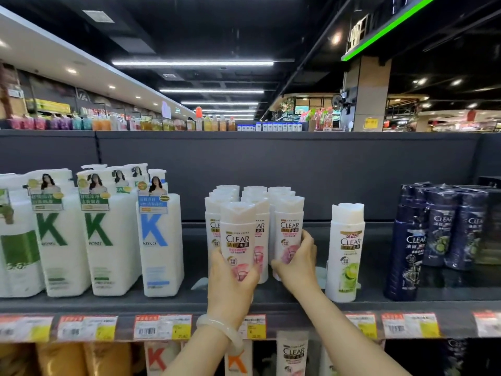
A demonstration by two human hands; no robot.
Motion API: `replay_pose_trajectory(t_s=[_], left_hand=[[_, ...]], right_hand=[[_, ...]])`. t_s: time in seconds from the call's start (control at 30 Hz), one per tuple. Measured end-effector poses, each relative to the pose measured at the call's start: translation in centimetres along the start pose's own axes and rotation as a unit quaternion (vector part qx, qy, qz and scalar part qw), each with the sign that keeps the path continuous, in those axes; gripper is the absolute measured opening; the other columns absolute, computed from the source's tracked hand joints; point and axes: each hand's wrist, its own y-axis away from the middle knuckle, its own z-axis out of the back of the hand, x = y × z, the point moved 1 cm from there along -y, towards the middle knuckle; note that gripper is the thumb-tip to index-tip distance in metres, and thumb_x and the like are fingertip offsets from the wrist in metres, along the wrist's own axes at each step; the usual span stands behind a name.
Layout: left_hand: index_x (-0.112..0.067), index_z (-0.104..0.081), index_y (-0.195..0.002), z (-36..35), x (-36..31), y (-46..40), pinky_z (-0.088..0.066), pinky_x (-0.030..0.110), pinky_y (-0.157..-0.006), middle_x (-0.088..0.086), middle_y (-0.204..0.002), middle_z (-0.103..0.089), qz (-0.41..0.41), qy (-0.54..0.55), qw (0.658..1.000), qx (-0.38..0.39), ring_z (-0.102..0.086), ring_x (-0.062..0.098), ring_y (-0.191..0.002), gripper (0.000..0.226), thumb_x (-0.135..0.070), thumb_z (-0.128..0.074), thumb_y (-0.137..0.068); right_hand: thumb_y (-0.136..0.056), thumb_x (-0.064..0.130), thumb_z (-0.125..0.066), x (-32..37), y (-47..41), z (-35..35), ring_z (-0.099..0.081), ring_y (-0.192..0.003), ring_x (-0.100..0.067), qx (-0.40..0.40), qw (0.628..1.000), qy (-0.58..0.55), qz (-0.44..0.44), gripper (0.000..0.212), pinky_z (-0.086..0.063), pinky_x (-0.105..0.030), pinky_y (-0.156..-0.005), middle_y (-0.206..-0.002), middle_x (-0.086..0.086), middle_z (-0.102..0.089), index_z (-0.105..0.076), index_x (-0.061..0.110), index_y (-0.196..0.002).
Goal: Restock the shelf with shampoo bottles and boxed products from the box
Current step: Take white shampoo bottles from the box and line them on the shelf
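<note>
Several white CLEAR shampoo bottles with pink flower labels stand in rows at the middle of the dark shelf (271,302). My left hand (230,286) grips the front left pink bottle (238,237) from below, near the shelf's front edge. My right hand (298,263) wraps the lower part of the front right pink bottle (288,226), which stands upright. A lone white CLEAR bottle with a green lime label (345,251) stands to the right, apart from my right hand. The box is not in view.
Tall white KONO pump bottles (108,234) fill the shelf's left side. Dark blue shrink-wrapped CLEAR packs (439,232) stand at the right. Price tags (162,327) line the shelf's front edge. More bottles sit on the shelf below.
</note>
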Motion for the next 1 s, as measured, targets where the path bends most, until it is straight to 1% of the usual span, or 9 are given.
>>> replay_pose_trajectory(t_s=[0.07,0.2,0.3,0.47,0.67,0.73,0.8,0.9,1.0], left_hand=[[-0.025,-0.037,-0.102,-0.2,0.1,0.0,-0.044,0.012,-0.066,-0.005,-0.104,-0.056,0.000,-0.005,1.000,-0.003,-0.057,0.010,-0.097,0.044,-0.019,-0.072,-0.076],[-0.026,-0.036,-0.100,-0.5,0.1,0.0,-0.041,0.012,-0.061,-0.007,-0.102,-0.054,-0.001,-0.012,1.000,-0.005,-0.056,0.009,-0.096,0.043,-0.019,-0.072,-0.077],[-0.027,-0.034,-0.100,-0.7,0.2,-0.2,-0.041,0.011,-0.062,-0.005,-0.105,-0.054,-0.003,-0.020,1.000,-0.011,-0.055,0.010,-0.097,0.045,-0.019,-0.072,-0.077],[-0.024,-0.035,-0.101,-0.8,0.5,-0.6,-0.041,0.010,-0.067,-0.006,-0.103,-0.054,-0.009,-0.015,1.000,-0.023,-0.056,0.012,-0.097,0.046,-0.018,-0.073,-0.076],[-0.022,-0.036,-0.103,0.1,1.3,-1.3,-0.045,0.021,-0.074,0.003,-0.108,-0.054,-0.010,-0.032,0.998,-0.050,-0.054,0.017,-0.100,0.049,-0.016,-0.074,-0.074],[-0.018,-0.040,-0.106,0.5,1.6,-1.6,-0.046,0.029,-0.081,0.005,-0.109,-0.051,-0.015,-0.062,0.996,-0.068,-0.050,0.019,-0.103,0.048,-0.014,-0.074,-0.072],[-0.013,-0.043,-0.110,0.7,1.8,-1.7,-0.044,0.032,-0.087,0.007,-0.111,-0.045,-0.017,-0.096,0.992,-0.080,-0.042,0.016,-0.106,0.050,-0.013,-0.074,-0.071],[-0.011,-0.043,-0.113,0.7,2.3,-1.8,-0.038,0.027,-0.085,0.006,-0.113,-0.037,-0.013,-0.111,0.990,-0.089,-0.029,0.007,-0.101,0.052,-0.013,-0.073,-0.071],[-0.011,-0.042,-0.114,0.6,2.6,-2.0,-0.035,0.024,-0.082,0.005,-0.113,-0.036,0.002,-0.102,0.990,-0.094,-0.028,0.004,-0.096,0.052,-0.013,-0.073,-0.071]], right_hand=[[-0.062,0.005,-0.073,-0.2,0.4,0.2,-0.038,-0.118,-0.024,0.013,0.999,0.034,-0.001,0.088,-0.037,-0.040,-0.103,-0.126,-0.009,-0.039,-0.027,0.016,-0.135],[-0.067,0.005,-0.071,0.0,0.6,0.4,-0.037,-0.121,-0.024,0.031,0.999,0.042,-0.002,0.083,-0.035,-0.037,-0.103,-0.130,-0.010,-0.039,-0.026,0.015,-0.136],[-0.069,0.007,-0.070,0.2,0.6,0.4,-0.037,-0.121,-0.024,0.039,0.998,0.047,0.000,0.082,-0.034,-0.037,-0.103,-0.131,-0.010,-0.038,-0.025,0.016,-0.136],[-0.069,0.008,-0.071,0.1,0.6,0.3,-0.037,-0.122,-0.023,0.042,0.998,0.042,-0.002,0.083,-0.035,-0.039,-0.103,-0.131,-0.009,-0.038,-0.024,0.018,-0.137],[-0.067,0.008,-0.073,0.0,0.8,0.2,-0.039,-0.119,-0.024,0.037,0.998,0.049,-0.004,0.086,-0.038,-0.038,-0.101,-0.127,-0.008,-0.039,-0.024,0.018,-0.136],[-0.066,0.008,-0.074,0.0,0.8,0.2,-0.039,-0.119,-0.024,0.035,0.998,0.051,-0.002,0.087,-0.038,-0.038,-0.101,-0.127,-0.008,-0.040,-0.024,0.018,-0.137],[-0.066,0.008,-0.074,0.0,0.8,0.2,-0.039,-0.119,-0.024,0.034,0.998,0.052,-0.001,0.087,-0.038,-0.038,-0.100,-0.127,-0.009,-0.040,-0.024,0.018,-0.137],[-0.066,0.007,-0.074,0.0,0.7,0.2,-0.039,-0.119,-0.023,0.034,0.998,0.052,0.003,0.087,-0.037,-0.037,-0.100,-0.127,-0.009,-0.040,-0.024,0.017,-0.137],[-0.066,0.007,-0.075,-0.1,0.7,0.2,-0.038,-0.120,-0.023,0.035,0.998,0.052,0.005,0.088,-0.037,-0.038,-0.100,-0.128,-0.009,-0.040,-0.024,0.017,-0.137]])
